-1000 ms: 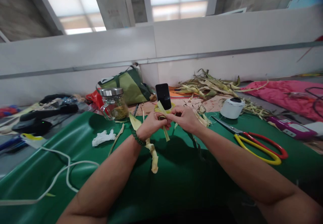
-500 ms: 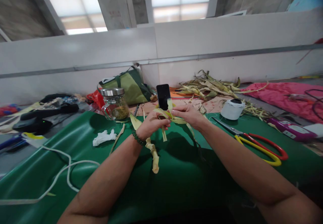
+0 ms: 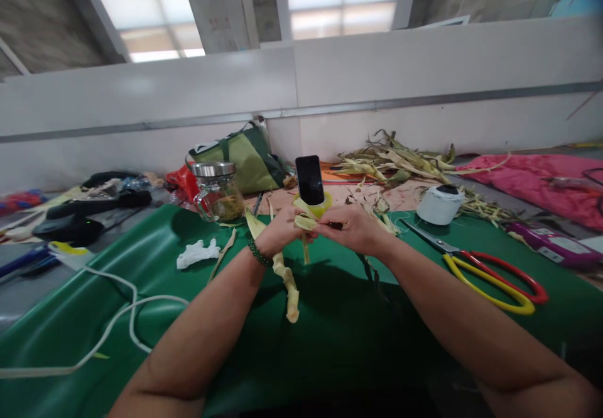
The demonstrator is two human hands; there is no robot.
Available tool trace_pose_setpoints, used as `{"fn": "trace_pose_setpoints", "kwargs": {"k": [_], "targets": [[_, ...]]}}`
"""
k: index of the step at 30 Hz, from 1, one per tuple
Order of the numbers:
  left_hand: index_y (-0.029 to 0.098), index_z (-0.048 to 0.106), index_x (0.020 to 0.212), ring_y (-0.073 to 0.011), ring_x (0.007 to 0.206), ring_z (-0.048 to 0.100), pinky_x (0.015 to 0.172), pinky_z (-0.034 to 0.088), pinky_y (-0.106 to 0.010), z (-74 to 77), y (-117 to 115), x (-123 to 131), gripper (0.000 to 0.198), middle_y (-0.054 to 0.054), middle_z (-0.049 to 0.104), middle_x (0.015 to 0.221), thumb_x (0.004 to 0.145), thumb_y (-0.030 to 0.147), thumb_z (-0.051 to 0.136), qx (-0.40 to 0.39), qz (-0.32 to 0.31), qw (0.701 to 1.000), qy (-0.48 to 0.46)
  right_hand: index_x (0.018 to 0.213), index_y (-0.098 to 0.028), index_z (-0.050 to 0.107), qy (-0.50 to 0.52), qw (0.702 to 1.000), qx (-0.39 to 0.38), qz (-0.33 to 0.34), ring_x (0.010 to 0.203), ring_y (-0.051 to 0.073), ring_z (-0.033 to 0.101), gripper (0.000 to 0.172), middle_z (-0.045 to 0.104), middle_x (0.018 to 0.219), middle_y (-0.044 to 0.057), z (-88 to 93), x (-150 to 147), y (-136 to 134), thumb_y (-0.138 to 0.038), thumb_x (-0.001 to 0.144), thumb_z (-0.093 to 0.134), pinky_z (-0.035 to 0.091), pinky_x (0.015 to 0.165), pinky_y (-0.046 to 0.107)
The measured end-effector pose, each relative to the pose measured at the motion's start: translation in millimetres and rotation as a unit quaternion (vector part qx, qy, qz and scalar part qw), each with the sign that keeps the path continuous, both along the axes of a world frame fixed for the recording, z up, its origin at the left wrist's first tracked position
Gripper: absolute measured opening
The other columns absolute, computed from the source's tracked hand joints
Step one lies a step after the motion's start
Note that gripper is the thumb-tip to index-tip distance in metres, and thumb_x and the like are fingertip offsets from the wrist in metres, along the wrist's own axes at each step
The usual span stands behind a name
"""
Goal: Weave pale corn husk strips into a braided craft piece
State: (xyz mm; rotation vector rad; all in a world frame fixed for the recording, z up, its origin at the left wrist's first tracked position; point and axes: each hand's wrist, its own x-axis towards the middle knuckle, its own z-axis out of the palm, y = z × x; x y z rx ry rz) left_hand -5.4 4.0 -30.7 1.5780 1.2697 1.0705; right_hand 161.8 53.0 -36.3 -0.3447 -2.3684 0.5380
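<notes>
My left hand (image 3: pixel 281 229), with a green bead bracelet at the wrist, is closed on pale strips of corn husk (image 3: pixel 306 220). Against it, my right hand (image 3: pixel 354 229) pinches the same husk, its fingertips meeting those of the left. One strip hangs down below the fingers. A twisted, pale husk piece (image 3: pixel 288 286) extends from under my left wrist toward me; whether it joins the held strips is hidden. Just behind the hands a dark phone (image 3: pixel 309 179) stands upright by a yellow tape roll (image 3: pixel 321 206).
Scissors (image 3: pixel 452 250) with red and yellow handles lie right, near a white thread spool (image 3: pixel 440 204). Dry husks (image 3: pixel 396 160) are heaped behind. Left are a glass jar (image 3: pixel 219 195), crumpled white tissue (image 3: pixel 198 254) and a white cable (image 3: pixel 129 308) on the green mat (image 3: pixel 358 342).
My right hand has turned and closed in beside the left. The husk strip that stood up between the hands is now folded down. The view has shifted slightly.
</notes>
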Motion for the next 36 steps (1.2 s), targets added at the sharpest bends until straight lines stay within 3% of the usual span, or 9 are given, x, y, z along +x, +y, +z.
{"fn": "trace_pose_setpoints", "kwargs": {"k": [3,8,11,15,20,24,27,31,36], "targets": [[0.012,0.061,0.058,-0.0098,0.049,0.056,0.05,0.047,-0.02,-0.1,1.7,-1.1,0.009,0.001,0.06,0.052,0.06,0.019,0.066,0.029,-0.007,0.999,0.029,0.068,-0.017,0.068,-0.011,0.998,0.026,-0.057,0.052,0.008,0.047,0.022,0.059,0.058,-0.002,-3.2,-1.3,2.5,-0.027,0.083,0.055,0.031,0.053,0.021],[0.013,0.057,0.066,-0.0104,0.049,0.057,0.049,0.046,-0.02,-4.9,2.6,1.4,0.008,0.002,0.06,0.054,0.059,0.009,0.055,0.048,0.071,0.994,0.071,0.076,-0.019,0.068,-0.029,0.984,0.038,-0.174,0.054,0.01,0.052,0.016,0.062,0.059,-0.001,-7.8,-2.2,5.8,-0.029,0.081,0.057,0.032,0.054,0.022],[0.014,0.055,0.066,-0.0106,0.05,0.058,0.05,0.047,-0.021,-6.4,1.2,3.3,0.009,0.003,0.059,0.055,0.059,0.008,0.053,0.066,0.078,0.992,0.071,0.091,-0.021,0.068,-0.055,0.977,0.084,-0.188,0.056,0.013,0.055,0.017,0.065,0.063,0.0,-8.1,-2.2,4.4,-0.028,0.083,0.054,0.031,0.055,0.023],[0.015,0.053,0.065,-0.011,0.05,0.056,0.049,0.045,-0.021,-6.1,1.0,5.0,0.009,0.003,0.057,0.054,0.059,0.008,0.054,0.063,0.079,0.992,0.078,0.083,-0.019,0.068,-0.072,0.962,0.18,-0.191,0.061,0.015,0.058,0.021,0.07,0.075,0.006,-5.8,-2.0,-0.9,-0.027,0.085,0.049,0.029,0.056,0.025],[0.016,0.054,0.069,-0.0123,0.052,0.055,0.051,0.041,-0.022,-6.8,0.9,9.7,0.011,0.002,0.057,0.058,0.061,0.008,0.055,0.095,0.14,0.969,0.177,0.076,-0.019,0.069,-0.094,0.951,0.197,-0.219,0.063,0.015,0.057,0.02,0.07,0.076,0.007,-4.7,-4.3,-5.7,-0.026,0.082,0.051,0.028,0.054,0.026],[0.012,0.059,0.099,-0.0199,0.074,0.06,0.068,0.044,-0.029,-7.5,-3.7,15.2,0.035,-0.006,0.065,0.08,0.065,0.01,0.057,0.171,0.184,0.929,0.272,0.068,-0.018,0.068,-0.034,0.978,0.067,-0.194,0.061,0.013,0.056,0.014,0.068,0.068,0.004,-6.9,-7.6,-2.4,-0.02,0.074,0.056,0.032,0.054,0.024],[0.009,0.041,0.132,-0.0224,0.082,0.06,0.077,0.043,-0.031,-7.1,-8.4,19.1,0.065,-0.006,0.066,0.083,0.07,0.012,0.057,0.193,0.203,0.921,0.271,0.062,-0.016,0.065,0.045,0.984,-0.095,-0.143,0.05,0.009,0.05,0.013,0.061,0.055,0.0,-6.7,-9.2,0.8,-0.021,0.071,0.059,0.034,0.049,0.021],[0.009,0.017,0.145,-0.0178,0.066,0.056,0.07,0.042,-0.027,-5.6,-14.0,22.9,0.08,0.0,0.062,0.067,0.077,0.022,0.057,0.203,0.214,0.922,0.251,0.059,-0.016,0.06,0.088,0.949,-0.281,-0.112,0.04,0.007,0.042,0.018,0.056,0.048,-0.003,-2.8,-10.9,-1.1,-0.031,0.066,0.064,0.032,0.04,0.02],[0.008,0.008,0.148,-0.0175,0.06,0.055,0.066,0.042,-0.027,-4.2,-15.9,25.1,0.087,0.0,0.06,0.064,0.077,0.026,0.056,0.212,0.24,0.907,0.272,0.058,-0.017,0.058,0.152,0.932,-0.32,-0.08,0.04,0.006,0.038,0.02,0.053,0.048,-0.004,-1.9,-15.9,-9.3,-0.035,0.063,0.066,0.03,0.039,0.02]]}}
